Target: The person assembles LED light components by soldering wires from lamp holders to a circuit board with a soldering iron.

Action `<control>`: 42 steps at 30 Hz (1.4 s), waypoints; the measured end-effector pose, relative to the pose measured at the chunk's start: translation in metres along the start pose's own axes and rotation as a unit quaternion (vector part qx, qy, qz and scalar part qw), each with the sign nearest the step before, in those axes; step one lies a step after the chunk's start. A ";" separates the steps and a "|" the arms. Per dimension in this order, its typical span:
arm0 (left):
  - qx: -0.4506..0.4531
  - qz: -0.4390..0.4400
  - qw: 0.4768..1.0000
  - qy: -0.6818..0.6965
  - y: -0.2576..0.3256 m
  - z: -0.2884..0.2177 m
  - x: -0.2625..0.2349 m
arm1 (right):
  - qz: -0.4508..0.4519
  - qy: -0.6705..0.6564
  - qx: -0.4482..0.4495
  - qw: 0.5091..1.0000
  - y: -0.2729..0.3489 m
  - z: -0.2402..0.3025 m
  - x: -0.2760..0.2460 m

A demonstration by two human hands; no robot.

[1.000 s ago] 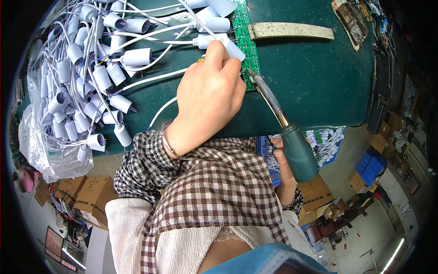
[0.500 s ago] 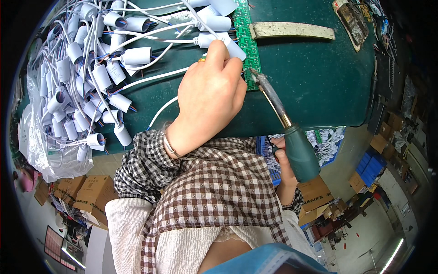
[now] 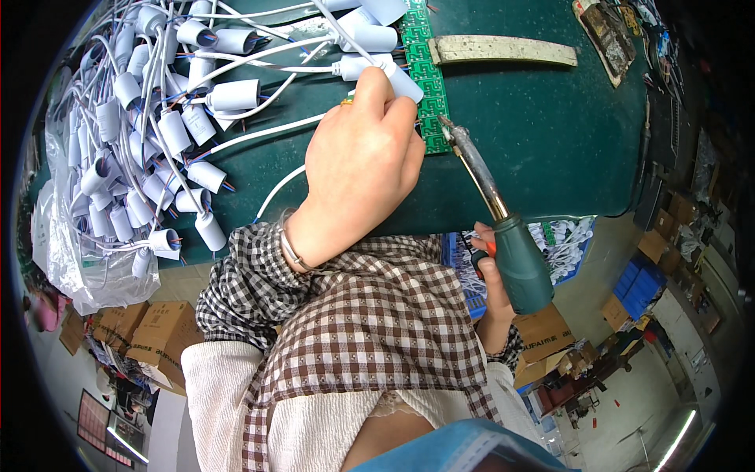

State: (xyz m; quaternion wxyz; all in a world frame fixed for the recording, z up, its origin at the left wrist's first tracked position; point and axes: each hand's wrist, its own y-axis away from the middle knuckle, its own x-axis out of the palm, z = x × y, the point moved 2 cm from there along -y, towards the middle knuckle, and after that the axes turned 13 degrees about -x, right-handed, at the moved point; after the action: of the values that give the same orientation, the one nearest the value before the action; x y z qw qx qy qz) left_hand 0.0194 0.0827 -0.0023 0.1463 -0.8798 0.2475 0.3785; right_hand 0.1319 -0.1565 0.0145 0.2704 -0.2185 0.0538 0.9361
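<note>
My left hand (image 3: 358,157) is closed at the edge of a narrow green circuit-board strip (image 3: 429,79). A white cable runs in under its palm, and a white cylindrical housing (image 3: 403,83) shows beside its knuckles; the fingertips and most of their grip are hidden. Below and to the right, my right hand (image 3: 491,279) is wrapped round the grip of a soldering iron (image 3: 523,263) with a fat green body and a metal shaft. Its tip points up-left, at the strip's right edge near the lower end. Other cabled white housings (image 3: 368,38) lie with their wires against the strip.
A heap of white cabled housings (image 3: 174,130) covers the table's left side, partly on clear plastic (image 3: 102,283). A curved pale bar (image 3: 507,51) touches the strip's right side. At the far right lies a dirty, dark-stained block (image 3: 605,43). A blue crate (image 3: 578,263) holds white cables below the table edge.
The soldering iron's tip has shifted slightly right, away from the middle of the strip to its edge. More red shows by my right fingers. My left hand has hardly moved.
</note>
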 end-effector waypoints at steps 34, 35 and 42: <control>-0.008 0.043 0.999 -0.017 -0.003 0.001 -0.002 | 0.039 0.059 -0.023 0.997 0.003 -0.006 -0.002; -0.007 0.043 0.999 -0.017 -0.003 0.002 -0.002 | 0.043 0.064 -0.029 0.997 0.003 -0.008 -0.003; -0.005 0.025 1.000 0.000 0.006 0.006 0.006 | 0.028 0.040 -0.011 0.999 0.003 -0.008 -0.002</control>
State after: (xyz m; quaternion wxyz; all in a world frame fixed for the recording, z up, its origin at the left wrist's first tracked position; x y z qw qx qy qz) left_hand 0.0163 0.0787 -0.0110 0.1328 -0.8741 0.2674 0.3833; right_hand 0.1343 -0.1619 0.0084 0.2392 -0.2577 0.0601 0.9342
